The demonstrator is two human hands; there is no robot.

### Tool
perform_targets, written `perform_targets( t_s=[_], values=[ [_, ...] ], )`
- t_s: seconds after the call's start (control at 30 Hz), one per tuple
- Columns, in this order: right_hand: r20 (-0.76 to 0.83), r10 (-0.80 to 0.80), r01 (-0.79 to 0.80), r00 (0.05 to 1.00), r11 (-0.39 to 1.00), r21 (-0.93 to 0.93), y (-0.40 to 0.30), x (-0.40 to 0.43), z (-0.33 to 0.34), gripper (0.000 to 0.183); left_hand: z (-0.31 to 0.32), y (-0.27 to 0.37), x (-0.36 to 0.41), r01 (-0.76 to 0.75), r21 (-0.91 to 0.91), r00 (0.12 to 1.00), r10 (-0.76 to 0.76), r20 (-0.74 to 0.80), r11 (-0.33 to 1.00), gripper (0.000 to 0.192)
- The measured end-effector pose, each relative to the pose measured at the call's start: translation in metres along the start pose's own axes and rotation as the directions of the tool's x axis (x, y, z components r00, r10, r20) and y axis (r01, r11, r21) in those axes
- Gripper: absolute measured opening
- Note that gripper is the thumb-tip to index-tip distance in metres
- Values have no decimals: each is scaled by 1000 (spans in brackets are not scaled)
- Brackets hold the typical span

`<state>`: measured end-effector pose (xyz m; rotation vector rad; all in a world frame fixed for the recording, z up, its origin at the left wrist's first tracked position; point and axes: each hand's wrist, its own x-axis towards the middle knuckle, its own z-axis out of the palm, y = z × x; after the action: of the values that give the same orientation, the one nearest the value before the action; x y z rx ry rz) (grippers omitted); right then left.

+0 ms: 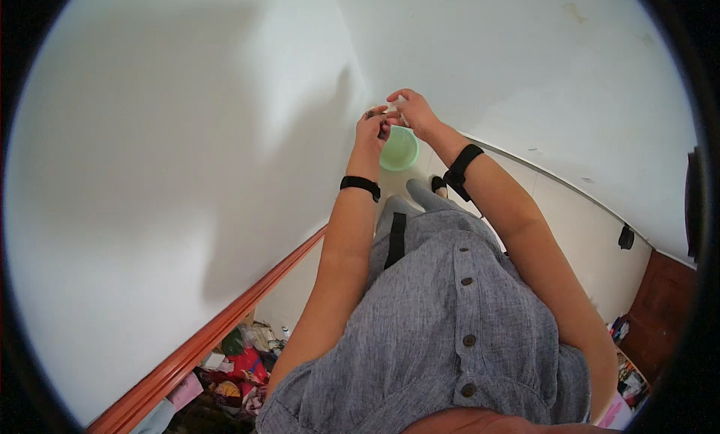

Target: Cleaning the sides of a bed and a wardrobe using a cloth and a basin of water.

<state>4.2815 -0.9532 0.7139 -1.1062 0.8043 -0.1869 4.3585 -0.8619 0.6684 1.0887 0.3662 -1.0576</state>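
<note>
Both arms reach forward, and my hands are close together near the corner of two white walls. My left hand (368,131) has its fingers around a small dark object (383,131), too small and hidden to name. Close beside it, my right hand (420,114) has bent fingers around a small whitish, partly see-through piece (403,111); its material is unclear. Just below the hands in the picture is a light green plastic basin (400,153), seen from above. My left hand overlaps its left rim.
White walls (169,125) rise to the left and ahead. A reddish-brown wooden trim (242,304) runs along the lower left, with a heap of cloth and bags (242,366) beside it. A brown wooden door (655,310) and a small black object (626,237) are at right.
</note>
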Motion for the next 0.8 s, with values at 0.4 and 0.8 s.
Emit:
perform_targets(
  t_s=[0.4, 0.8],
  values=[
    [-98, -237, 145, 967, 820, -554, -10, 6, 4, 50, 40, 9, -29, 0, 3, 1000, -1, 31, 1000, 44],
    [49, -467, 309, 883, 499, -810, -30, 1, 18, 52, 48, 11, -23, -106, -32, 994, 106, 15, 994, 27]
  ],
)
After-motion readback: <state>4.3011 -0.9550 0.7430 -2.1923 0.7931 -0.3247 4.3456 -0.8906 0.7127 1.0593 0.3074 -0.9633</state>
